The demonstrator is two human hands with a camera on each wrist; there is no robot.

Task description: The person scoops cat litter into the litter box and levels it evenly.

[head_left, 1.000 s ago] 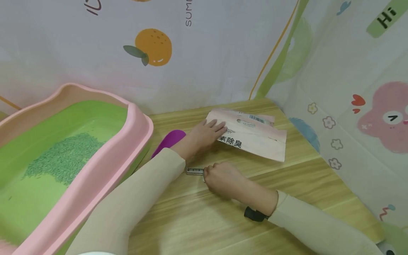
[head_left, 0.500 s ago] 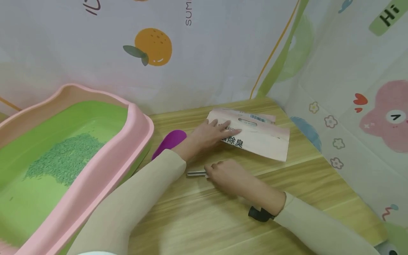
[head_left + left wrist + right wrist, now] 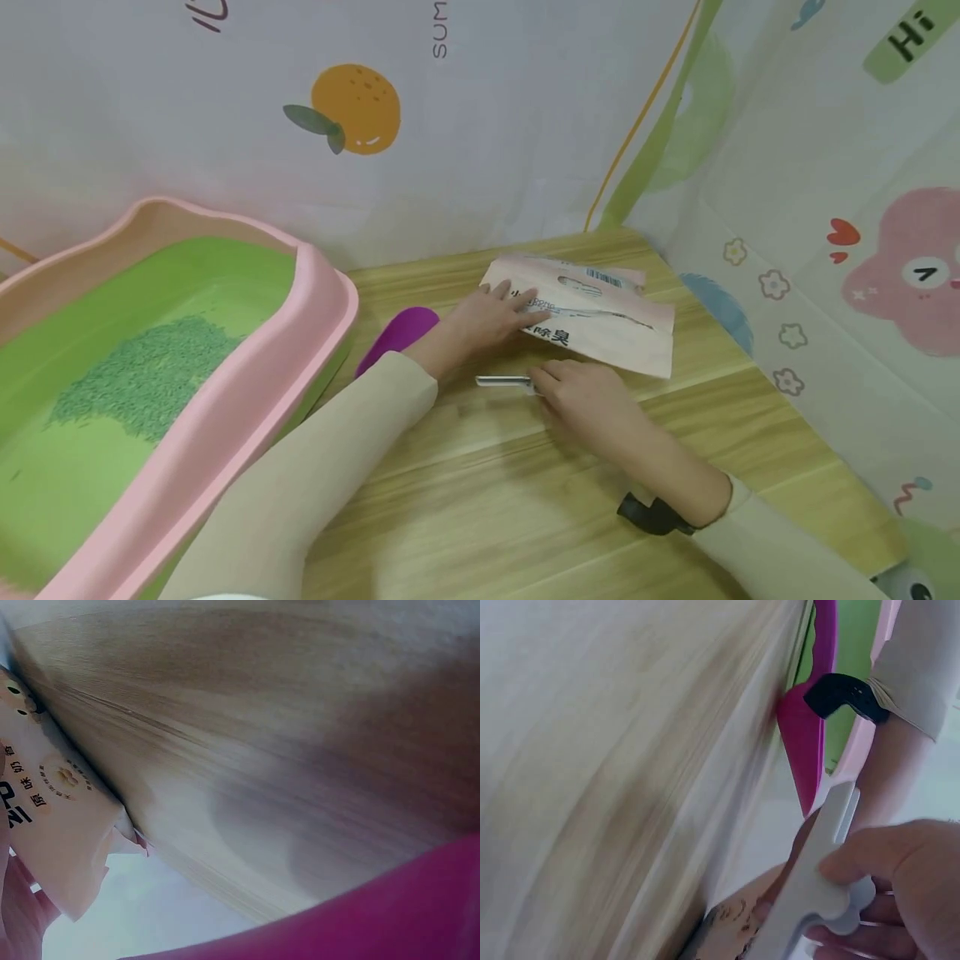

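My left hand rests with fingers spread on the left part of a pale pink printed bag. The bag lies on the table, with a handle hole, a barcode and a long slit or crease across its top. In the left wrist view its printed front rises beside the fingers. Just in front of the bag, my right hand pinches one end of a slim white bag clip, which points left. Up close in the right wrist view, the thumb presses the clip near a scalloped tab.
A pink-rimmed green litter box stands at the left, holding a heap of green pellets. Between it and my left forearm lies a purple scoop, partly hidden. A printed wall sheet closes off the back of the wooden table.
My right hand has moved right and slightly away with the clip, whose toothed face no longer shows. My left fingers have spread over the bag. A line now shows across the bag's top.
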